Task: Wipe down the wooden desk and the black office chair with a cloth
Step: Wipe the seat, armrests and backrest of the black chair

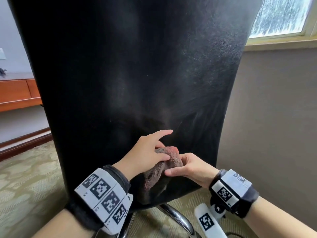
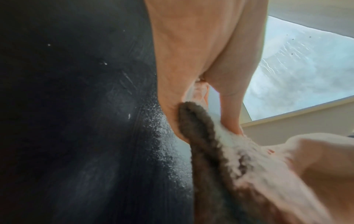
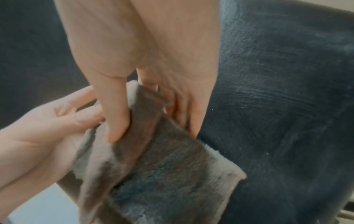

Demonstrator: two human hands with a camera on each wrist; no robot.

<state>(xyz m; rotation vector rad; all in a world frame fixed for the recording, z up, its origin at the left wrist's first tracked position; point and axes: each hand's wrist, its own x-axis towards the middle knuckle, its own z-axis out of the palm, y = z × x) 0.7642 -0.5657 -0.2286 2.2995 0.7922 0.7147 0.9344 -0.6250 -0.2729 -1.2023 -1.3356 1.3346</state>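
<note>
The black office chair [image 1: 137,66] stands with its backrest facing me and fills most of the head view. Low on that backrest, both hands hold a grey-brown fleecy cloth [image 1: 154,176]. My left hand [image 1: 159,148] pinches the cloth's upper fold under its thumb, index finger pointing straight at the backrest. My right hand [image 1: 181,166] pinches the cloth's right side between thumb and fingers. In the right wrist view the cloth [image 3: 162,166] hangs folded against the chair [image 3: 287,106], which shows pale wipe streaks. The wooden desk [image 1: 15,93] shows at the far left behind the chair.
A window [image 1: 281,14] sits at the upper right above a grey-brown wall. Chrome chair legs [image 1: 176,219] spread below the backrest over patterned carpet [image 1: 25,177]. A white tagged bar [image 1: 207,222] juts from my right wrist mount.
</note>
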